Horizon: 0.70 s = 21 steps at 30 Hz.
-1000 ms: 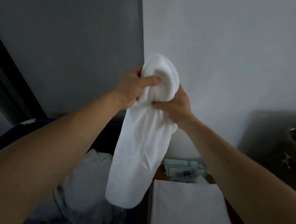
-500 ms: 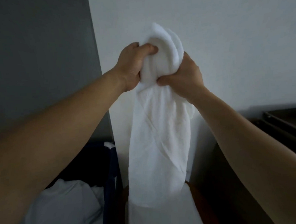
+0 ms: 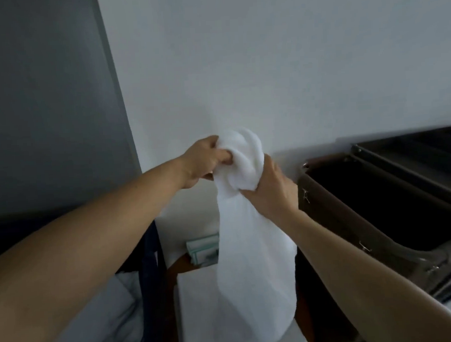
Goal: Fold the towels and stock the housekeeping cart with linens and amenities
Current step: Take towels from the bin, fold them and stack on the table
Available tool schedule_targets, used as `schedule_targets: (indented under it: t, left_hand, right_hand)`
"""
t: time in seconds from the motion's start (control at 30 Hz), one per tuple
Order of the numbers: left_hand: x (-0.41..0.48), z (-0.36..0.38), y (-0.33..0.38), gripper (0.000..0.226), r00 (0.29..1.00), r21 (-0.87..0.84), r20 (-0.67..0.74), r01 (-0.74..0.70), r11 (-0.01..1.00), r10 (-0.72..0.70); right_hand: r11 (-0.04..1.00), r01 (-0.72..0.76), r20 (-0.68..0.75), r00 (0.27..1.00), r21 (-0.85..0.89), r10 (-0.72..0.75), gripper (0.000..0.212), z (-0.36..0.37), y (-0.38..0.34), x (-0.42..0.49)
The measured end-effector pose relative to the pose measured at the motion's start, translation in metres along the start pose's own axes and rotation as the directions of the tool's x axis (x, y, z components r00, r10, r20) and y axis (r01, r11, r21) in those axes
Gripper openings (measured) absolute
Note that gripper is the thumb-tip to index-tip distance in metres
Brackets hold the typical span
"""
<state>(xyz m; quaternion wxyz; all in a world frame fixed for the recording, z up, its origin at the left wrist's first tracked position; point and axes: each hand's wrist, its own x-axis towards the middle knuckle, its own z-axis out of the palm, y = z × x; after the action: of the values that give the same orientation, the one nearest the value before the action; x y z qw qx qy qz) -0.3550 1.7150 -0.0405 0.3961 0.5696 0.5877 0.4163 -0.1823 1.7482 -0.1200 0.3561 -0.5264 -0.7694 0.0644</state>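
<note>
Nearest the camera, a flat white folded stack lies at the lower edge of the view on a brown surface. It is judged to be linen already folded. To its left, pale bedding sits behind a dark blue frame.

Above the stack hangs the white towel, held in the air and loose and unfolded along its length. Its lower end falls in front of the stack; contact between them cannot be determined. The top of the towel is bunched. The left hand grips that bunch from the left, fingers curled into the cloth. The right hand clasps it from the right, fingers wrapped round it.

Behind the towel, green-edged packets rest near the wall. To the right stands a dark open bin, its contents not discernible.

Assessment: this towel is not yet folded, and stocking is judged largely outstanding.
</note>
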Motion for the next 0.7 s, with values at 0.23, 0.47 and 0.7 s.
schedule_targets:
  t: [0.23,0.47,0.7]
  left_hand:
    - [-0.002,0.036,-0.114,0.028,0.988,0.372,-0.013,0.145,0.917,-0.152]
    - [-0.017,0.057,-0.233,0.021,0.922,0.607,0.045,0.281,0.743,-0.385]
    - [-0.035,0.055,-0.272,0.037,0.801,0.367,-0.033,0.566,0.738,-0.597]
  right_hand:
    - [0.97,-0.172,0.381,0.92,0.174,0.094,0.079,0.078,0.043,-0.077]
    - [0.905,-0.386,0.883,0.469,0.181,0.023,0.089,0.148,0.128,-0.123]
    - [0.986,-0.151,0.866,0.483,-0.067,0.133,0.074,0.198,0.211,-0.12]
